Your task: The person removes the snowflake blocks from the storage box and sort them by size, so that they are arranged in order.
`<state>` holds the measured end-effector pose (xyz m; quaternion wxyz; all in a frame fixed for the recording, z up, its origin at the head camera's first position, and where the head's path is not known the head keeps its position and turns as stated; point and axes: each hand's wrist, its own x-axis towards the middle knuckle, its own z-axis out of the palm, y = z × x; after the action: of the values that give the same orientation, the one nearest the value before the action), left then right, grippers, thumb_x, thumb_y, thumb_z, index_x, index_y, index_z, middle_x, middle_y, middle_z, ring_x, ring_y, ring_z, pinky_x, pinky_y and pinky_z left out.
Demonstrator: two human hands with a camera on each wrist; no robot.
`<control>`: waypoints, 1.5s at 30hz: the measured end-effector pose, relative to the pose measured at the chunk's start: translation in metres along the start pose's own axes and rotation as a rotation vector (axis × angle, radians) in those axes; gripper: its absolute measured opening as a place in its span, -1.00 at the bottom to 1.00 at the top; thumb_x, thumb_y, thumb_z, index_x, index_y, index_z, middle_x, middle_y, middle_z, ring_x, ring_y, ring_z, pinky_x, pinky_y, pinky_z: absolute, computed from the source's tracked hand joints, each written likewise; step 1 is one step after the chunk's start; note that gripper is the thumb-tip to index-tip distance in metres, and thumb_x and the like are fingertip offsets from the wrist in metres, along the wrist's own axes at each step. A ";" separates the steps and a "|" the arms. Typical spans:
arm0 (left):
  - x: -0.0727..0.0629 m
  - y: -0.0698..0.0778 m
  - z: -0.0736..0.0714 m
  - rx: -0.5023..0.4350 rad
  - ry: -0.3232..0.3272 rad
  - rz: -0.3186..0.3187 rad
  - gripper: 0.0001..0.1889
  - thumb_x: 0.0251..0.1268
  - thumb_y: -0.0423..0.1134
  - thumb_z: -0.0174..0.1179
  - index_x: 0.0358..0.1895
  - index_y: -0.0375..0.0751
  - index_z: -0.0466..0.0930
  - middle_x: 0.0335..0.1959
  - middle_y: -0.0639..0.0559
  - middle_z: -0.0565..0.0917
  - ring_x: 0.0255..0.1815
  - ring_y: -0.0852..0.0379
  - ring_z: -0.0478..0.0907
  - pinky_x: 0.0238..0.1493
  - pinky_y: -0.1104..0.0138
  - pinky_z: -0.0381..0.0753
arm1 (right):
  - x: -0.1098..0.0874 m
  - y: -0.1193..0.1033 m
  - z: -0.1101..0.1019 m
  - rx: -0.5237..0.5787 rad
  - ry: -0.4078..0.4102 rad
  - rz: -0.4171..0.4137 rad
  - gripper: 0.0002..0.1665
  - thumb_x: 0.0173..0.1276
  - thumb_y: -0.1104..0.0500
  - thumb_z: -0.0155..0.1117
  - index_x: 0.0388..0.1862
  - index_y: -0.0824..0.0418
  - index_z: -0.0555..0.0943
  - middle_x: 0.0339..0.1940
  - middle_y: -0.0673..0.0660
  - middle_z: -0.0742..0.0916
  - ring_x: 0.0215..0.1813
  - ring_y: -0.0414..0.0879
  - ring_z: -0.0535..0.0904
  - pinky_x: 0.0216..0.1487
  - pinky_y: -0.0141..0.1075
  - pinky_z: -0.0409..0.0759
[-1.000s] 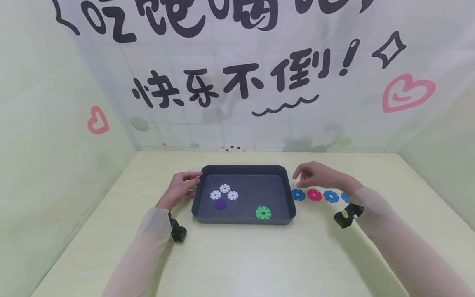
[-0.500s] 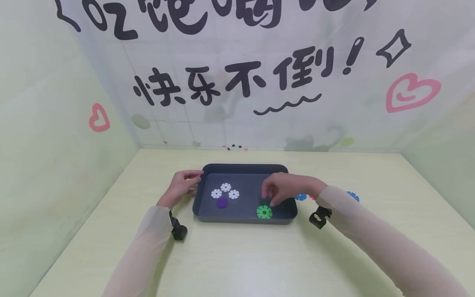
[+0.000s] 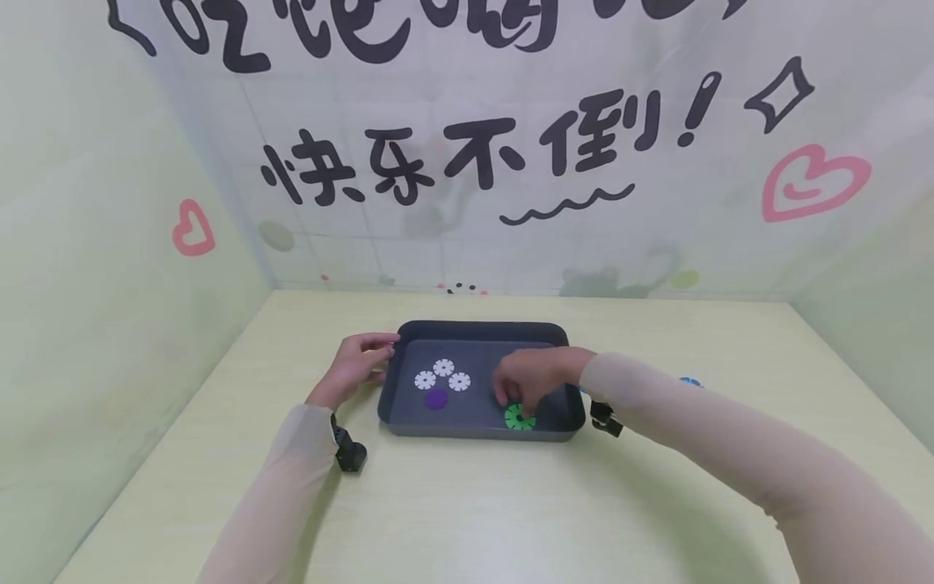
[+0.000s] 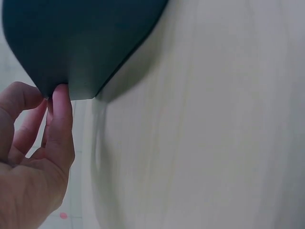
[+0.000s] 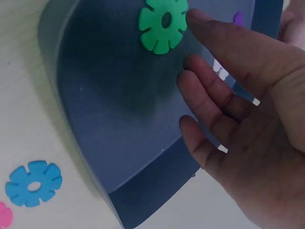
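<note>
A dark grey tray (image 3: 467,432) lies on the table. My left hand (image 3: 349,369) pinches its left rim; in the left wrist view, the thumb (image 4: 61,114) lies against the outer wall of the tray (image 4: 81,43). Reaching over the right part of the tray, my right hand (image 3: 529,375) has its fingers loosely bent with nothing between them. Its thumb tip is right at the edge of a green notched plastic disc (image 5: 163,40). Three white notched discs (image 3: 443,368) and a purple disc (image 3: 435,399) lie in the tray's left half.
Right of the tray, a blue notched disc (image 5: 21,185) and a pink one (image 5: 4,215) lie on the table. Another blue disc (image 3: 689,381) peeks out behind the right sleeve (image 3: 730,446). A printed cloth wall (image 3: 409,251) rises behind the table.
My right hand has moved left from above the discs beside the tray, over the rim, to the green disc. My left hand stays on the tray's rim.
</note>
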<state>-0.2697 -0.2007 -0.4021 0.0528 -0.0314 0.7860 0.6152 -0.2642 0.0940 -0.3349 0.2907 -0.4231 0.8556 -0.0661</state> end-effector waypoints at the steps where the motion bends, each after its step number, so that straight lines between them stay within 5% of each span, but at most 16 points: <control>1: 0.000 0.000 -0.001 0.002 0.000 0.001 -0.61 0.21 -0.45 0.03 0.15 -0.34 0.45 -0.05 -0.26 0.49 -0.27 0.10 0.48 -0.42 0.38 0.64 | 0.001 -0.001 0.000 -0.022 -0.007 0.005 -0.65 -0.12 0.38 0.46 -0.33 0.14 0.58 -0.41 -0.02 0.62 -0.37 -0.23 0.49 -0.32 -0.42 0.54; 11: 0.001 -0.001 -0.002 0.009 -0.008 0.008 -0.61 0.22 -0.46 0.03 0.14 -0.35 0.45 -0.08 -0.23 0.50 -0.27 0.12 0.49 -0.40 0.36 0.65 | 0.009 -0.007 0.004 -0.203 -0.050 0.108 -0.56 -0.17 0.26 0.55 -0.30 0.06 0.54 -0.45 -0.07 0.57 -0.38 -0.19 0.42 -0.32 -0.38 0.48; 20: 0.000 0.000 -0.003 0.013 -0.005 0.006 -0.61 0.21 -0.45 0.03 0.14 -0.35 0.45 -0.09 -0.23 0.51 -0.27 0.11 0.49 -0.41 0.35 0.65 | 0.015 -0.005 0.009 -0.291 -0.040 0.067 -0.54 -0.22 0.16 0.58 -0.38 0.03 0.48 -0.44 -0.09 0.52 -0.38 -0.21 0.38 -0.35 -0.39 0.44; 30: 0.001 -0.001 -0.003 0.014 -0.010 0.003 -0.61 0.22 -0.44 0.04 0.15 -0.33 0.45 -0.08 -0.24 0.50 -0.26 0.12 0.49 -0.40 0.36 0.65 | 0.019 -0.006 0.010 -0.259 -0.067 0.108 -0.57 -0.22 0.21 0.58 -0.45 0.05 0.47 -0.46 -0.08 0.54 -0.42 -0.21 0.40 -0.35 -0.41 0.48; 36: 0.000 0.000 0.000 -0.005 -0.014 -0.002 -0.61 0.23 -0.44 0.05 0.16 -0.32 0.44 -0.03 -0.27 0.49 -0.26 0.10 0.50 -0.36 0.33 0.66 | 0.010 0.000 0.010 -0.137 -0.026 0.082 -0.62 -0.16 0.31 0.52 -0.48 0.06 0.47 -0.49 -0.09 0.54 -0.41 -0.20 0.42 -0.35 -0.42 0.50; 45: -0.001 0.000 -0.001 0.007 -0.007 0.005 -0.62 0.23 -0.44 0.04 0.15 -0.36 0.44 -0.07 -0.25 0.51 -0.29 0.13 0.51 -0.38 0.35 0.65 | -0.026 0.010 -0.007 0.169 0.163 0.000 -0.79 0.01 0.39 0.37 -0.47 0.18 0.53 -0.53 -0.02 0.58 -0.48 -0.20 0.47 -0.41 -0.38 0.56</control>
<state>-0.2686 -0.2015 -0.4017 0.0543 -0.0272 0.7881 0.6126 -0.2625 0.1197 -0.3214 0.2549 -0.3903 0.8678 -0.1720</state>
